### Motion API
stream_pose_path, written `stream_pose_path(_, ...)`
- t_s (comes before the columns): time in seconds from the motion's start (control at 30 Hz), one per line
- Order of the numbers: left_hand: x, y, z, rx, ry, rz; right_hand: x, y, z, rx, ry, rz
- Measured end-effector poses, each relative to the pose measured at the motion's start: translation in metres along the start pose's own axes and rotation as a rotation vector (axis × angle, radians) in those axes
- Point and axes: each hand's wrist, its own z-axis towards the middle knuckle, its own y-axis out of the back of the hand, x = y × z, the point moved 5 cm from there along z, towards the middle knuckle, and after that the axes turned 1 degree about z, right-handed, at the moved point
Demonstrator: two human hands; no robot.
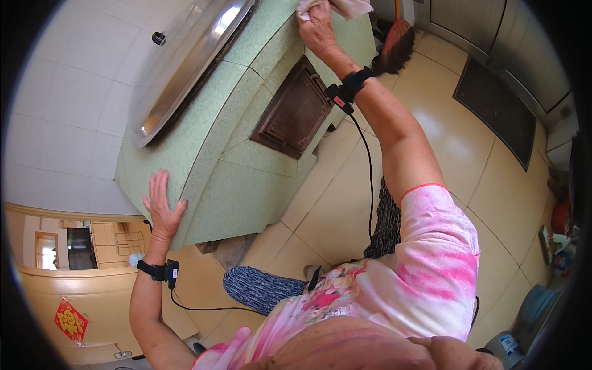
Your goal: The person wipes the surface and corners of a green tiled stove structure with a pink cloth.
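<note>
My right hand (pixel 318 31) is closed on a pale pink cloth (pixel 350 7) at the far end of a green-tiled stove (pixel 203 134), near the picture's top edge. Part of the cloth lies beyond the frame. With fingers spread, my left hand (pixel 163 206) rests on the near corner of the stove top and holds nothing; its thumb lies at the front edge. Between the two hands a large, shiny domed lid (pixel 194 69) covers part of the stove top. A dark brown metal stove door (pixel 296 108) is set into the front face.
Black cables run from straps on both wrists. A red broom (pixel 395 44) stands past the stove's far end. Right of it, a dark mat (pixel 497 108) lies on the tiled floor (pixel 430 125) by metal doors. A wooden door (pixel 92 314) stands at lower left, a bucket (pixel 506 349) at lower right.
</note>
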Motion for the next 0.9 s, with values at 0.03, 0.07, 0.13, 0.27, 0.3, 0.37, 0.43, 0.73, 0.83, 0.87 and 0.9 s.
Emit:
stream_pose_path(0.03,-0.001,-0.001,0.002,0.002,-0.004,-0.006,0.013,0.003,0.002,-0.035,0.096,-0.024)
stream_pose_path(0.07,-0.002,-0.001,0.003,0.004,-0.008,-0.012,0.014,-0.004,-0.002,0.053,-0.031,0.214)
stream_pose_path(0.13,-0.002,0.000,0.005,0.006,-0.005,-0.006,0.033,-0.009,-0.006,0.095,0.096,0.131)
stream_pose_path(0.27,-0.001,0.001,0.003,0.009,0.013,0.010,0.071,-0.017,-0.015,0.389,0.230,0.114)
stream_pose_path(0.3,-0.001,0.000,0.003,0.009,0.014,0.008,0.079,-0.020,-0.015,0.478,0.273,0.141)
stream_pose_path(0.37,0.001,-0.001,0.002,-0.010,-0.003,-0.006,0.096,-0.020,-0.017,0.522,0.357,0.133)
stream_pose_path(0.43,0.003,-0.001,0.001,-0.015,-0.004,-0.008,0.106,-0.021,-0.016,0.512,0.373,0.109)
stream_pose_path(0.73,-0.007,0.006,0.002,-0.006,0.028,0.000,0.025,-0.003,0.019,0.479,-0.002,-0.192)
stream_pose_path(0.83,-0.008,0.006,0.004,-0.016,0.010,0.023,-0.016,-0.012,0.012,0.263,-0.023,-0.258)
stream_pose_path(0.87,-0.008,0.004,0.004,-0.023,0.008,0.031,-0.023,-0.016,0.008,0.194,-0.031,-0.285)
stream_pose_path(0.9,-0.006,0.003,0.003,-0.029,0.010,0.038,-0.019,-0.019,0.003,0.184,-0.039,-0.295)
